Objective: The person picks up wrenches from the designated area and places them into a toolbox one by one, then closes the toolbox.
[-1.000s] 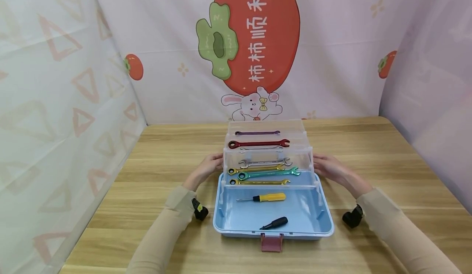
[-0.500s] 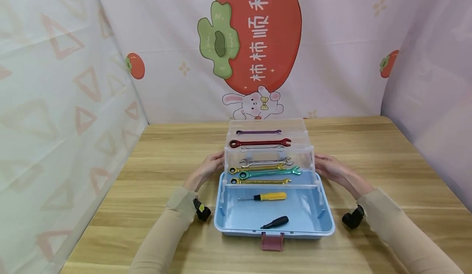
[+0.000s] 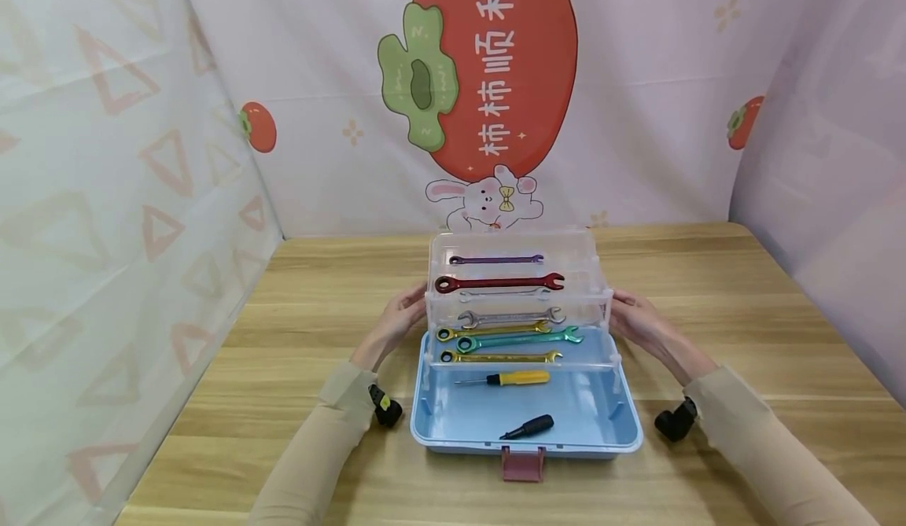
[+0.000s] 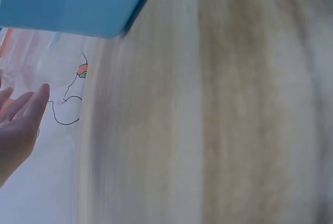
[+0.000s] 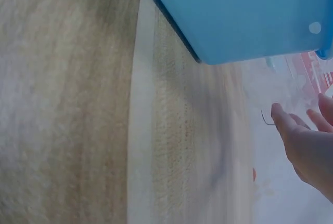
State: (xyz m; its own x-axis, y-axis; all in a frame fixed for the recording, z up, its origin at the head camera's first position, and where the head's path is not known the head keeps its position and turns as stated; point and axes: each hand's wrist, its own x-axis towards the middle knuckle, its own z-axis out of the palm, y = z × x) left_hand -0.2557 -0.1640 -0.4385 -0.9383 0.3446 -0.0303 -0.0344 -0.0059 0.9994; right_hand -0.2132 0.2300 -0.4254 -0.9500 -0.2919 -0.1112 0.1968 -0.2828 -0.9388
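Note:
A light blue toolbox (image 3: 463, 416) stands on the table with its clear stepped trays (image 3: 583, 308) raised over the rear half. My left hand (image 3: 396, 323) is at the left side of the trays, fingertips right at their edge and partly hidden behind it. At the opposite side my right hand (image 3: 640, 328) reaches likewise. Both wrist views show fingers mostly straight. The trays carry a purple wrench (image 3: 495, 259), a red wrench (image 3: 499, 283), silver wrenches (image 3: 510, 319), a green wrench (image 3: 520, 340) and yellow wrenches (image 3: 502, 358). Below lie a yellow-handled screwdriver (image 3: 524, 377) and a black-handled screwdriver (image 3: 532, 427).
A mauve latch (image 3: 522, 465) hangs at the toolbox's front. The wooden table (image 3: 283, 353) extends on both sides. Printed cloth (image 3: 340, 54) hangs behind and beside it. A small black wrist camera (image 3: 386, 410) sits at the left cuff, another (image 3: 675, 421) at the right.
The clear trays have shifted slightly toward me and lower, with the wrenches in them. Both hands stay at their sides, having moved very little. The blue base has stayed put.

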